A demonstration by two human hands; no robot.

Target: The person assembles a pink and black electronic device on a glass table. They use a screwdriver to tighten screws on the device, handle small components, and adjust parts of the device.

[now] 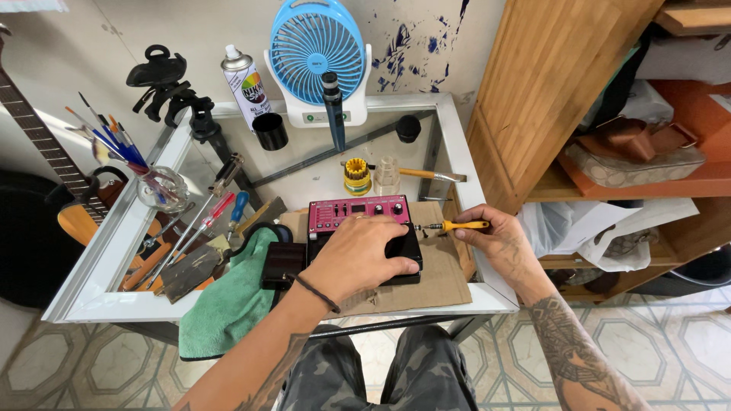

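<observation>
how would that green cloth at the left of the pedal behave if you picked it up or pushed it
The green cloth looks floppy: it already droops over the edge of the glass table. It is probably light, and a push would likely bunch it into folds rather than slide it whole. Lifting it could drag the black case beside it.

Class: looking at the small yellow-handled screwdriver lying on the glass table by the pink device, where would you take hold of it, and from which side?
Grip the yellow handle of the screwdriver, coming from the right, as the right hand does. It lies flat with its thin metal tip toward the pink device, so the thicker handle faces outward and is the easier part to pinch.
</observation>
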